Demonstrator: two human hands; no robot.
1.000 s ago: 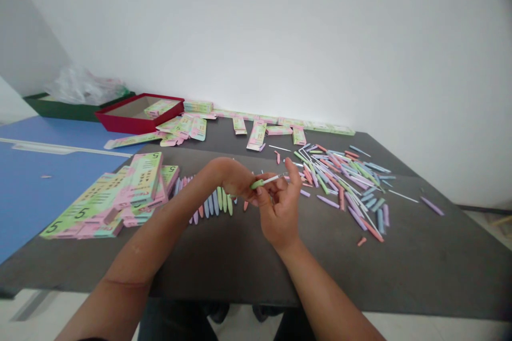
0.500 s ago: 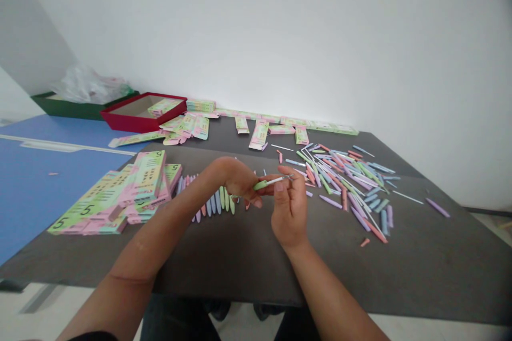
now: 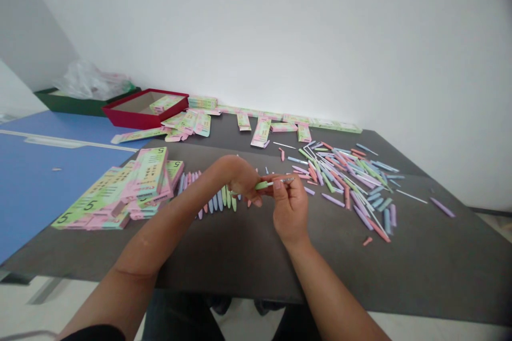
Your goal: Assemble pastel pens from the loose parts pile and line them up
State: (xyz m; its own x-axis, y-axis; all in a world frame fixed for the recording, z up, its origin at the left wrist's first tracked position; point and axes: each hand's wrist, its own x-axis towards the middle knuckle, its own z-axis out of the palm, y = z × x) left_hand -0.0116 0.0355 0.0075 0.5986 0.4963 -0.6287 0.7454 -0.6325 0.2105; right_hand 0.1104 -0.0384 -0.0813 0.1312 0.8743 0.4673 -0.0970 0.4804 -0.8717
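Note:
My left hand (image 3: 243, 178) is closed round the green barrel of a pen (image 3: 262, 185), its wrist bent over to the right. From the barrel a thin white refill with a metallic tip runs to my right hand (image 3: 291, 210), whose thumb and fingers pinch it near the tip. Below and beside my left hand lies a row of pastel pen barrels (image 3: 216, 202) in purple, pink, blue and green, partly covered by my forearm. To the right of my right hand spreads a loose heap of pastel pen parts and white refills (image 3: 348, 170).
Stacked printed cartons (image 3: 148, 176) stand at the left on the dark table (image 3: 248, 261). Behind them are flattened cartons (image 3: 186, 123), a red box (image 3: 132, 117) and a green box (image 3: 68, 105) bearing a plastic bag (image 3: 90, 82). More cartons (image 3: 332, 125) line the wall.
The fingers of my right hand have curled down over the refill's tip, where they were more raised before. My left hand stays on the green barrel. The view has shifted slightly.

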